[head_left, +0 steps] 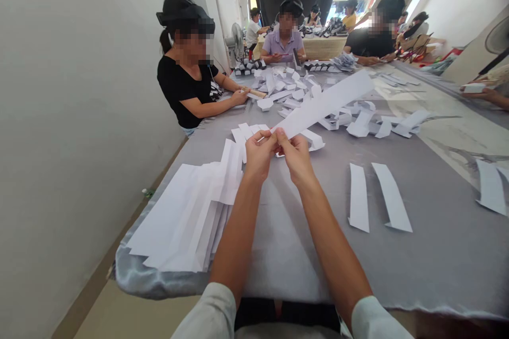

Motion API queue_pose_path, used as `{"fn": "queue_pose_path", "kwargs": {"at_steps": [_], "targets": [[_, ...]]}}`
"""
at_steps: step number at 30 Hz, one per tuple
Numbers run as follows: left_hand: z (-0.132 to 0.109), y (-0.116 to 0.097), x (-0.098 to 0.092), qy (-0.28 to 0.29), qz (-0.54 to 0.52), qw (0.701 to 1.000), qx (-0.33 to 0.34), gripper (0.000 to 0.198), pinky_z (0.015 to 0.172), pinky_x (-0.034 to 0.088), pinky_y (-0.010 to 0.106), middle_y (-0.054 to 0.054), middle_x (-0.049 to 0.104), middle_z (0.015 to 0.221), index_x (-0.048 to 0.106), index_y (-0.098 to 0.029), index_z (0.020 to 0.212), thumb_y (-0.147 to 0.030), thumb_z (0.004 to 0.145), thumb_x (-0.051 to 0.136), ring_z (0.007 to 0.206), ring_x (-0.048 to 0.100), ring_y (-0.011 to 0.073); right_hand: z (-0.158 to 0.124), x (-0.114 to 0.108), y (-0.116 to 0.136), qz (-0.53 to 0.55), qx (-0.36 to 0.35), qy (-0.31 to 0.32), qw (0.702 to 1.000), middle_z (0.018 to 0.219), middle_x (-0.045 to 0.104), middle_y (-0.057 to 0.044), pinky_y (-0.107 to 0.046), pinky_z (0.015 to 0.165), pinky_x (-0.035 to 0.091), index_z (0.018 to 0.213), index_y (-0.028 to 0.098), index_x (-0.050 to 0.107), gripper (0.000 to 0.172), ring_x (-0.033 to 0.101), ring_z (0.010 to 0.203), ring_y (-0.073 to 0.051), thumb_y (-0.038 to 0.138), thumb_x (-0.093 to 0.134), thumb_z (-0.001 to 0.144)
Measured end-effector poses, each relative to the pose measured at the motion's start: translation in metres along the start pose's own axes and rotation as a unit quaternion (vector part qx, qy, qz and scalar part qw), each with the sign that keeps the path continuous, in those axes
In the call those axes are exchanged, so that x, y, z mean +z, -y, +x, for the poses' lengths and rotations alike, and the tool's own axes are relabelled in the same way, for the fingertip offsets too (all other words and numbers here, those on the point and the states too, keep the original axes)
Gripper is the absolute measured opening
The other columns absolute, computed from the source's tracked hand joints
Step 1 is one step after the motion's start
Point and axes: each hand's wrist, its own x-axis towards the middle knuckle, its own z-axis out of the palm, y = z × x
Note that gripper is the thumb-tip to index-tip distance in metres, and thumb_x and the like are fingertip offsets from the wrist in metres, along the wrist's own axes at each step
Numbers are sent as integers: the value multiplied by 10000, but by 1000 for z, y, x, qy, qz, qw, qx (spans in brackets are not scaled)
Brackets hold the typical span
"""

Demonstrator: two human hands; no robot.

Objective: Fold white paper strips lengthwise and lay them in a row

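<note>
Both hands meet over the table at the near end of a long white paper strip [326,103], which points up to the right. My left hand [259,154] pinches the strip's lower end between thumb and fingers. Right beside it, my right hand [295,153] grips the same end, its thumb on top. A stack of white paper sheets [175,206] lies left of my forearms. On the right lie two separate strips, one [359,198] nearly straight and another [392,197] slightly slanted, each with a small fold at its lower end.
A grey cloth covers the table [294,254]. Folded white paper pieces [294,85] are heaped beyond my hands. A person in black [186,79] sits at the left edge, another in a purple shirt [283,42] at the far side. More strips [491,188] lie far right.
</note>
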Motion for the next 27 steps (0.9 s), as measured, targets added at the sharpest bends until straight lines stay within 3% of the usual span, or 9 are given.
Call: {"fn": "queue_pose_path", "kwargs": {"at_steps": [6, 12, 19, 24, 27], "targets": [[4, -8, -14, 34, 77, 996, -12, 508, 728, 523, 269, -9, 706, 741, 610, -179, 793, -414, 589, 1011, 631, 624, 98, 8, -8, -9, -34, -9, -20, 999, 658, 590, -12, -289, 538, 359, 701, 193, 681, 621, 451, 609, -136, 807, 718, 793], [7, -7, -22, 58, 142, 988, 7, 507, 717, 521, 287, -8, 691, 661, 632, -179, 827, -449, 608, 1000, 594, 626, 119, 6, -3, -9, 12, -20, -40, 999, 761, 681, -42, -281, 586, 418, 823, 181, 755, 576, 531, 672, -150, 757, 740, 802], [6, -17, -28, 98, 141, 985, -14, 541, 717, 496, 270, -5, 709, 663, 572, -188, 853, -412, 607, 1000, 609, 645, 126, 5, -5, -4, 1, -49, -43, 998, 764, 703, -48, -301, 619, 484, 810, 175, 762, 515, 610, 701, -181, 690, 749, 835], [1, -23, -33, 175, 183, 966, -54, 484, 733, 486, 287, 54, 749, 696, 585, -186, 856, -402, 667, 975, 706, 733, 198, 15, -28, 3, 6, -87, -133, 987, 821, 724, -51, -294, 681, 514, 864, 160, 779, 490, 655, 772, -190, 647, 779, 815], [-2, -25, -32, 186, 201, 959, -69, 463, 725, 481, 289, 68, 753, 688, 594, -184, 842, -395, 674, 970, 731, 754, 223, 23, -47, 6, 20, -101, -168, 980, 851, 732, -55, -302, 722, 538, 873, 159, 766, 513, 666, 809, -194, 668, 780, 810]]}}
